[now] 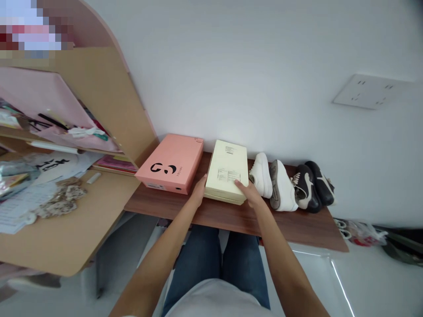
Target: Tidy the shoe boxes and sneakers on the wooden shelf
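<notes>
A cream shoebox with printed labels rests on a dark wooden shelf. My left hand presses against its left side, fingers partly hidden by the box. On the opposite side my right hand grips the near right corner, thumb on top. To the left lies a pink shoebox with black lettering, apart from the cream one. A pair of white sneakers stands close to the right of my right hand, one shoe tilted on its side. Beyond them are black shoes with white trim.
At the left stands a desk with papers, a patterned cloth scrunchie and a shelf unit. Behind the boxes is a white wall with socket plates. A plastic bag lies past the shelf's right end.
</notes>
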### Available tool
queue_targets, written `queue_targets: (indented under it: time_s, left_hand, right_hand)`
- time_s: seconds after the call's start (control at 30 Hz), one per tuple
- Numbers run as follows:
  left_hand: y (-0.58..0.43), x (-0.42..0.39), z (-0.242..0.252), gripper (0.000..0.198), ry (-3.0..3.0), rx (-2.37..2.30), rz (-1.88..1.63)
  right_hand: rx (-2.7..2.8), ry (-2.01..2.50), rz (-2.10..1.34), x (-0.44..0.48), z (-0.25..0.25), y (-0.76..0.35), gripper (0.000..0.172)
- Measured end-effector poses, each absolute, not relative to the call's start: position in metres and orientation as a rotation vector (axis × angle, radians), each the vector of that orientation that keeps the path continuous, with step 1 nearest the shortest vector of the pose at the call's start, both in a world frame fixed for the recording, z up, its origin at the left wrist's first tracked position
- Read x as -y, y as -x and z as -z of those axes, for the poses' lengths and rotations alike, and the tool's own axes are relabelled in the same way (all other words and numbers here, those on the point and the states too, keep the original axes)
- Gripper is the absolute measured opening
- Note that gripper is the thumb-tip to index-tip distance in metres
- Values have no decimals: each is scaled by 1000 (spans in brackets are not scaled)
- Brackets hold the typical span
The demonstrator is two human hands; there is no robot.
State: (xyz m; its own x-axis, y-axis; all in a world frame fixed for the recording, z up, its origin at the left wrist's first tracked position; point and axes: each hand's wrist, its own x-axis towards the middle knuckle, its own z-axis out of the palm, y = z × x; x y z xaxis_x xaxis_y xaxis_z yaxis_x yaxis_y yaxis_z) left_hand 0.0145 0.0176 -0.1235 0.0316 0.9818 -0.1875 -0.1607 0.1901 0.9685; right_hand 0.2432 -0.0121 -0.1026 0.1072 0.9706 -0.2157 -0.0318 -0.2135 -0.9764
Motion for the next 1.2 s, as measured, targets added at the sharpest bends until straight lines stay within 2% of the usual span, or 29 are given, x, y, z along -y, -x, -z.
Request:
queue_targets:
  time_s: [0.1, 0.23, 0.33, 0.47, 0.6, 0.87, 1.2]
  left_hand:
    - [-10, -12, 109, 56, -876, -1113, -1219]
    - [-8, 5, 84, 63, -693, -1011, -1234]
    - [-7, 14, 68, 59, -668, -982, -1245]
    - [-4, 14, 54, 53, -768, -1039, -1235]
    - [-6, 11, 43, 53, -918, -1102, -1228]
    - [-26, 16, 25, 48, -1239, -1203, -1138]
    - [-25, 12, 50, 53, -1230, -1038, -1185]
  right_hand:
    - [952, 1290, -1377, 19, 102, -245, 64]
    - [884, 1182, -1500, 26, 104, -238, 66]
    - [904, 1178, -1460, 26, 105, -228, 81]
    - [1008, 1385, -1241, 23, 102, -219, 99]
    - [1157, 1495, -1149, 23, 86, -213, 94]
    - [1134, 1224, -1281, 30, 44, -203, 95]
    - [1005, 1127, -1332, 43, 42, -210, 83]
